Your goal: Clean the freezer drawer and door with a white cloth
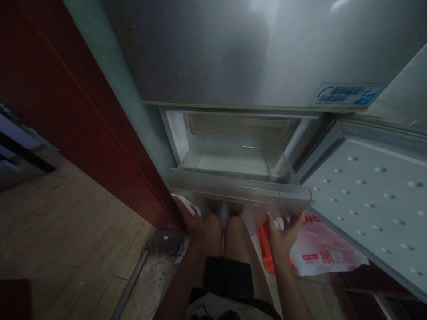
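Clear drawer [238, 190] lying between left grip [194, 222], holding white cloth [187, 204], and right grip [283, 235], spreading wide at drawer's lower edge; front facing knees [235, 226], long axis running crosswise.

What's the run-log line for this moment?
left hand: at drawer left end, white item alongside | right hand: at right end, fingers spread | drawer: pulled out | lower door: open

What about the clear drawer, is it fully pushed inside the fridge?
No, the clear drawer sticks out past the front of the fridge, between the left hand and the right hand.
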Available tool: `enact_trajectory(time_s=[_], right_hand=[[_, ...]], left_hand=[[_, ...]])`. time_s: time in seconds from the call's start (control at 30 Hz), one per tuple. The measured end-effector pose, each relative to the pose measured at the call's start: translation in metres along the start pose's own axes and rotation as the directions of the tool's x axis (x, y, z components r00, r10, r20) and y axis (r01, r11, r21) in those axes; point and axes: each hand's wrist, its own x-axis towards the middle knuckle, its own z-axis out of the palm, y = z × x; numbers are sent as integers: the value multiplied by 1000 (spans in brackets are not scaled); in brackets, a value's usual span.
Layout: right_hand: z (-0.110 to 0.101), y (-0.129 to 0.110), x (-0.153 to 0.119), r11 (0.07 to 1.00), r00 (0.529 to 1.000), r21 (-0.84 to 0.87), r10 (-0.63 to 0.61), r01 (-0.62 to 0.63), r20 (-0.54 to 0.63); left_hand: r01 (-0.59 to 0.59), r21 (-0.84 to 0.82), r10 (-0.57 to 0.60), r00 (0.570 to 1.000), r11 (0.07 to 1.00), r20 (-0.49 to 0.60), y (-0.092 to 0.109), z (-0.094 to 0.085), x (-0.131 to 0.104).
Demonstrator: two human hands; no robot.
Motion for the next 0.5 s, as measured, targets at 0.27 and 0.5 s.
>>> enact_trajectory(time_s=[0.27, 0.5], right_hand=[[0, -5, 1, 1000, 1000, 8, 14, -14, 0], [0, -1, 0, 1000, 1000, 20, 23, -23, -5]], left_hand=[[-154, 2, 154, 987, 988, -56, 29, -4, 22], [23, -18, -23, 1000, 1000, -12, 10, -1, 2]])
